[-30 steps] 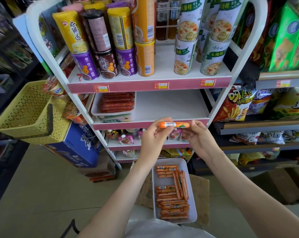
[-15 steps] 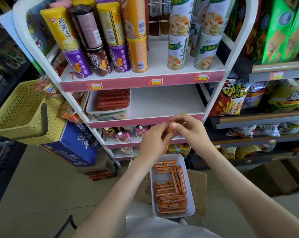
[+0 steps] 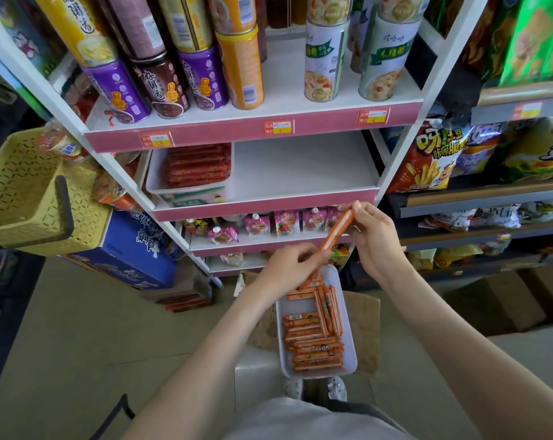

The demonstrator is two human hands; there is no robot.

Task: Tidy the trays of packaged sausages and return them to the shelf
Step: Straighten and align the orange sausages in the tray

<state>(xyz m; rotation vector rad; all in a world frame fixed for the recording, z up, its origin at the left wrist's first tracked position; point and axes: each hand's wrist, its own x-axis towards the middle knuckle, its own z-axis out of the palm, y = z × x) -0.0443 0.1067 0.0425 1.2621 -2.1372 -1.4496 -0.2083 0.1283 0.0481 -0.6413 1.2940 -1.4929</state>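
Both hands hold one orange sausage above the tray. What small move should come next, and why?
Probably lower the sausage into the white tray and lay it parallel to a row there. Left hand and right hand each pinch an end, it tilts above the tray, and the packed sausages lie in two directions.

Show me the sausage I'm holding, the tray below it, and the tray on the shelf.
held sausage [image 3: 338, 230]: head view, middle of its orange wrapper.
lower tray [image 3: 349, 350]: head view, bare right wall.
shelf tray [image 3: 186, 189]: head view, front rim.
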